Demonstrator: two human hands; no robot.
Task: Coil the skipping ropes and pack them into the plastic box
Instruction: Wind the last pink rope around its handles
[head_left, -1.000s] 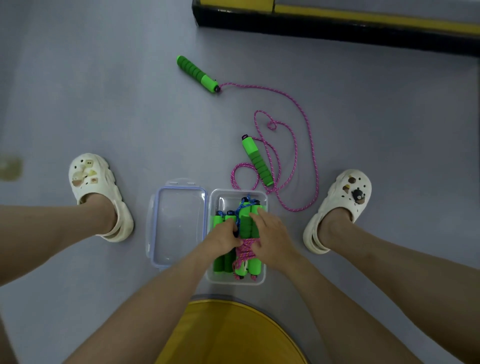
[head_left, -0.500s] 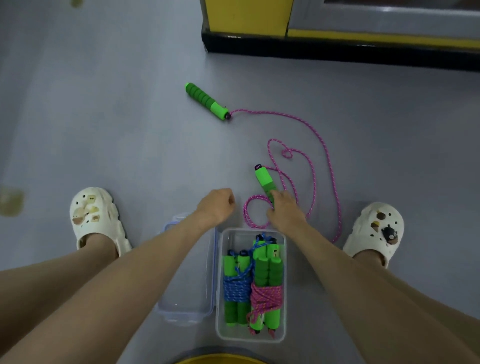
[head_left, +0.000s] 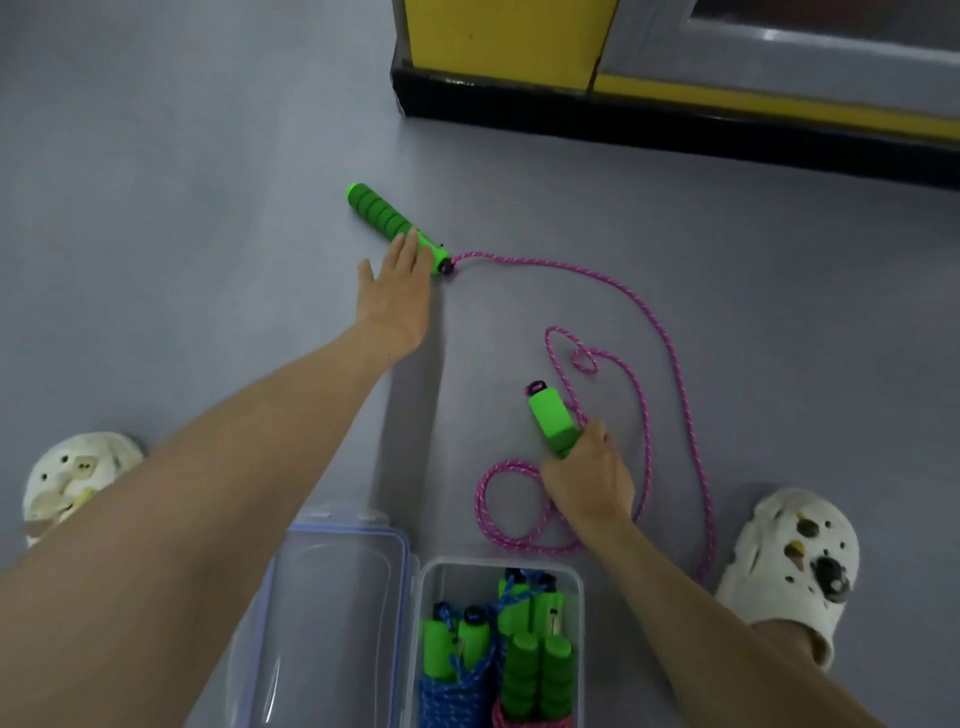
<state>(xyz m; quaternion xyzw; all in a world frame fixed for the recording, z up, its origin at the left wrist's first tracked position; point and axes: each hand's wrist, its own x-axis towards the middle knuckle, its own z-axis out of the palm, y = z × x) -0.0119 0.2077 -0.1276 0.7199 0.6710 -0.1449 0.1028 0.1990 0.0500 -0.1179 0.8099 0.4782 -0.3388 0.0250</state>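
A pink skipping rope (head_left: 670, 353) lies uncoiled on the grey floor. Its far green handle (head_left: 379, 210) lies ahead, and my left hand (head_left: 395, 291) reaches out flat with straight fingers touching its near end. My right hand (head_left: 589, 480) grips the near green handle (head_left: 549, 415), whose cap end points away from me. The clear plastic box (head_left: 431, 577) stands near my knees and holds coiled ropes with green handles (head_left: 524, 670), one blue and one pink.
The box's clear lid (head_left: 332, 618) lies open to the left of the box. My feet in white clogs stand at the left (head_left: 72, 483) and the right (head_left: 789, 561). A yellow and black base (head_left: 649, 119) runs along the far side.
Both hands left the box. My right hand took hold of the near handle, and my left hand stretched forward to the far handle. The view tilted forward.
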